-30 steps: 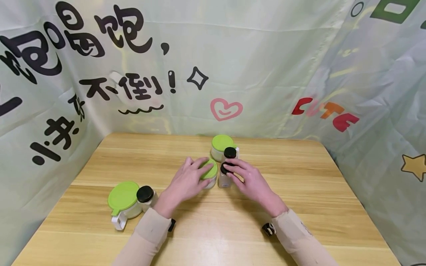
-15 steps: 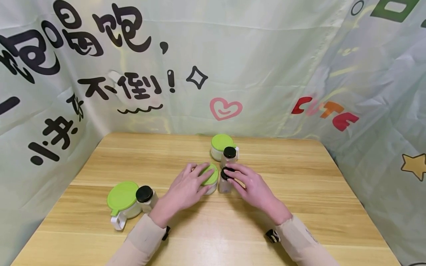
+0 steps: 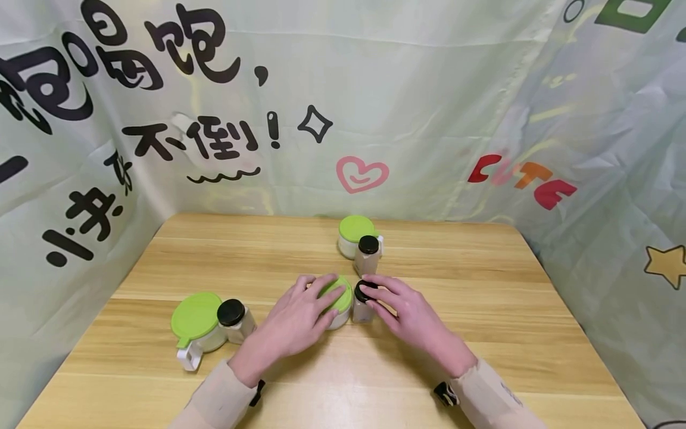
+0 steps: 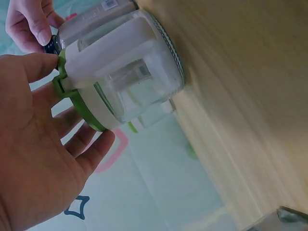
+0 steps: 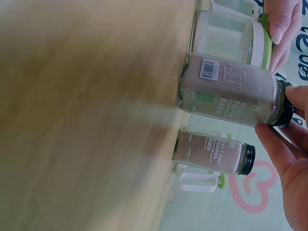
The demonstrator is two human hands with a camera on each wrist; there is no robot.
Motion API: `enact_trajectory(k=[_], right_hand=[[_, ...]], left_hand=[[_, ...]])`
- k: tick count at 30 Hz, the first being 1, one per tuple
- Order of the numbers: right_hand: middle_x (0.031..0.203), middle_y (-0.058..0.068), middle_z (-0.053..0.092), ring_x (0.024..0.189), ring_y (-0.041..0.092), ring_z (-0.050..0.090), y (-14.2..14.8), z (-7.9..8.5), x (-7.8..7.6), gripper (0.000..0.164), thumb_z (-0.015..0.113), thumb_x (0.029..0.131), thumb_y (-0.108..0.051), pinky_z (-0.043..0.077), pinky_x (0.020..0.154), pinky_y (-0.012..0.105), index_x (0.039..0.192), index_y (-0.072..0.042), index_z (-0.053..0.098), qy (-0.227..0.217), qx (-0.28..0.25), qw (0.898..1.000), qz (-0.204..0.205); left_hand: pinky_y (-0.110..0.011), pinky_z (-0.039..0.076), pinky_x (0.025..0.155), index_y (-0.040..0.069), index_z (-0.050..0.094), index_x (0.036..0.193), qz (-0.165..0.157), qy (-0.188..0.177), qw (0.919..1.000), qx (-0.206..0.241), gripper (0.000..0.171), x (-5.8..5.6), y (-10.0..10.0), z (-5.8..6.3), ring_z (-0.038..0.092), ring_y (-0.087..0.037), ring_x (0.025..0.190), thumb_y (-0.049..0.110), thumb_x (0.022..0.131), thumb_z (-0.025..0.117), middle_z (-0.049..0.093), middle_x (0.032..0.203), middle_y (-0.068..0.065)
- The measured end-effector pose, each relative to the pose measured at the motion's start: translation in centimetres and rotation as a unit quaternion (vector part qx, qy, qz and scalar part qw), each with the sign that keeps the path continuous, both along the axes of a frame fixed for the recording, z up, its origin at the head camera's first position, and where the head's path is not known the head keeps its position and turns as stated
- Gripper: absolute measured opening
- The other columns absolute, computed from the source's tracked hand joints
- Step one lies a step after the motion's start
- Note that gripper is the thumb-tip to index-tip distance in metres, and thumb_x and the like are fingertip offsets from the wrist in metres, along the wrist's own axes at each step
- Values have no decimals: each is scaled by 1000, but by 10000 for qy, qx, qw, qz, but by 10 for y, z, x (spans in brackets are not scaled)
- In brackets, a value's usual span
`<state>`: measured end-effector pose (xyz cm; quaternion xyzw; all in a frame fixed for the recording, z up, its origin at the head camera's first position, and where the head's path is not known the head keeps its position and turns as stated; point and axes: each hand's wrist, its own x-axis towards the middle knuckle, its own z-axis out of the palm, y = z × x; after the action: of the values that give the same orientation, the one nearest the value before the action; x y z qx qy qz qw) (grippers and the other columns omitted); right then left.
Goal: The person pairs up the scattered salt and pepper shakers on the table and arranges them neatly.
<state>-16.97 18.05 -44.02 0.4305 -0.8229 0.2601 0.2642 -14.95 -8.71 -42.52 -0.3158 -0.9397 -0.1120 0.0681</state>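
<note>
My left hand [image 3: 302, 316] holds a clear glass seasoning jar [image 4: 159, 62] by its green lid, with thumb and fingertips round the lid's edge. The jar's white handle [image 4: 110, 50] faces the left wrist camera. Just to the right, my right hand [image 3: 412, 313] pinches the black cap [image 5: 285, 103] of an upright black pepper bottle [image 5: 226, 89] filled with brownish powder. Bottle and jar stand side by side at the middle of the wooden table. In the head view my left fingers cover part of the lid.
Behind them stand a second pepper bottle [image 3: 367, 262] and another green-lidded jar [image 3: 356, 229]. At the left are a larger-looking green-lidded jar [image 3: 198, 319] and a black-capped bottle [image 3: 236, 322], close to my left forearm. A printed cloth [image 3: 429, 119] hangs behind the table [image 3: 455, 256].
Both hands have come toward me, bringing the jar and the pepper bottle along the table. The gap to the bottle behind has widened. The pair at the left stays put.
</note>
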Motion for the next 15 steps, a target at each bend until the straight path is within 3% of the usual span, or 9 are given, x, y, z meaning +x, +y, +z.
enact_trajectory(k=[15], right_hand=[[135,11,66,120,27,68,-1,3,20,35,55,109,-32,57,101,38,128,-9,73,-119,112,9999,-5]], left_hand=[[-48,48,109,25,52,155,2,-57,10000,79,51,21,-5,-1,48,-30,129,45,108,51,44,160,-8]])
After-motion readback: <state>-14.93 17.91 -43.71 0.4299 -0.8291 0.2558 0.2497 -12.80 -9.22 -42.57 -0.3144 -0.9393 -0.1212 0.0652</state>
